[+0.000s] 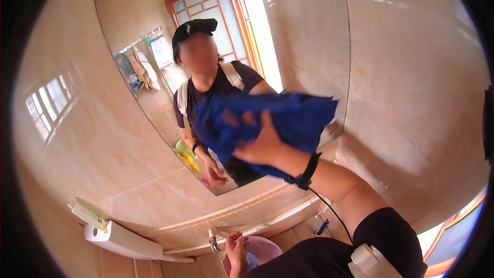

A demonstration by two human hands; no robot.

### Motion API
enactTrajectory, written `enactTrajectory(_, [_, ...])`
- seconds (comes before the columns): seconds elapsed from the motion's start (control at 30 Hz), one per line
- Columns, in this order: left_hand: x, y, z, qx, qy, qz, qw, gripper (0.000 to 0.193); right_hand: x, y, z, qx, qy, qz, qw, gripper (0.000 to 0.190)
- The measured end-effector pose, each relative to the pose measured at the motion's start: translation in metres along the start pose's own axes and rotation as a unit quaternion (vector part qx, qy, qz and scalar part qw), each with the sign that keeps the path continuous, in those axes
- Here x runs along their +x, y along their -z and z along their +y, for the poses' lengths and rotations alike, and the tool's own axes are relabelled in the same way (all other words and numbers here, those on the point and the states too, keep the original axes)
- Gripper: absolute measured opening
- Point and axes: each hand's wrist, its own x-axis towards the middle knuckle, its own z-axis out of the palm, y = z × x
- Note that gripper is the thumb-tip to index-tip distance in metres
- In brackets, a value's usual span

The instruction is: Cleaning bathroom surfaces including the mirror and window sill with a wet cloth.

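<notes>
A crumpled blue cloth lies under my right hand, which grips it against the wall mirror. The hand and the cloth are slightly blurred by motion. A black strap with a cable goes around my right wrist. Low in the picture, my left hand hangs loosely with nothing in it, its fingers a little bent. From this view it overlaps a pink basin below, in which a clear bluish container shows. The mirror reflects a person with a blurred face and a glass-paned door.
Left of the basin, a metal tap sticks out near a white pipe. A white cistern hangs on the tiled wall, with a pale bottle on top. A blue-handled item is at the lower right.
</notes>
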Motion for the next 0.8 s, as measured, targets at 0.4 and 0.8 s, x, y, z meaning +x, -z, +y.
enactTrajectory(0.4, [-0.026,0.084,-0.036,-0.006,-0.045,0.109,0.993,0.018,-0.018,0.060,0.150,0.011,-0.198,0.284,0.938,0.058])
enactTrajectory(0.8, [-0.039,0.056,-0.012,-0.004,0.000,0.100,0.995,0.017,-0.040,0.030,0.058,0.060,-0.034,0.030,0.997,0.053])
